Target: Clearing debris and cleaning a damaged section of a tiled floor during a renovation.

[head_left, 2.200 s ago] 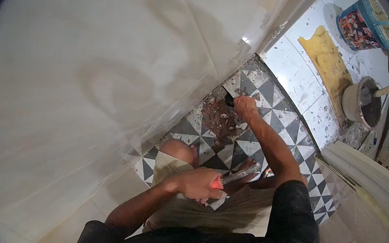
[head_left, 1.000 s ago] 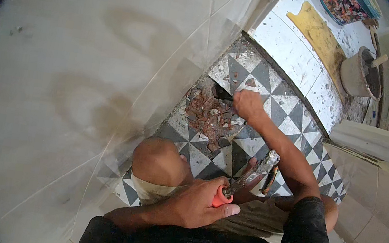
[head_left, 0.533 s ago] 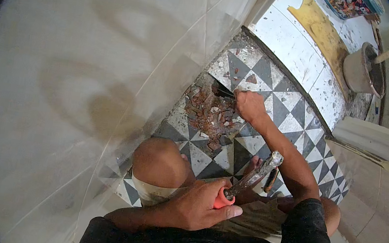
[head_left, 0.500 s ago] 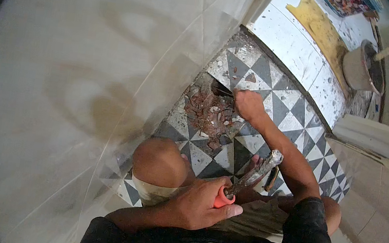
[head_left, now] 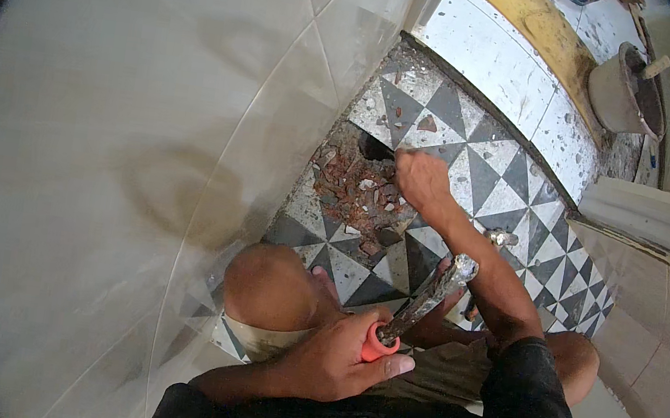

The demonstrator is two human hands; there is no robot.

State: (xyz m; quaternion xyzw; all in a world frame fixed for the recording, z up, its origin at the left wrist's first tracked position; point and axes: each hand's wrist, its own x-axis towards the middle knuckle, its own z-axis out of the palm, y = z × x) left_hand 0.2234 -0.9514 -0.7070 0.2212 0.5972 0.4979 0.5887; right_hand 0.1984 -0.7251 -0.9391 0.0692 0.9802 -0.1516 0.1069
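My left hand (head_left: 346, 350) is wrapped round a chisel with an orange hand guard (head_left: 379, 346). Its worn, pale-smeared metal bar (head_left: 428, 302) slants up to the right above my lap. Away from me, my right hand (head_left: 423, 180) reaches down to the floor with fingers curled closed at the edge of a dark hole (head_left: 375, 147); whatever they grip is hidden. Broken reddish rubble (head_left: 350, 190) fills the broken-out patch of floor beside that hand. A hammer (head_left: 502, 238) lies on the tiles, partly covered by my right forearm.
Black-and-white patterned tiles (head_left: 483, 174) surround the patch. A tiled wall (head_left: 263, 115) rises close on the left. At the far right, a white-tiled ledge (head_left: 489, 69) bears a yellow board (head_left: 544, 34) and a dirty bucket (head_left: 617, 90). My bare knee (head_left: 270, 285) is near the wall.
The view has shifted slightly. My right hand stays by the hole, and more of the dark opening and the hammer's head now show. The chisel remains in my left hand.
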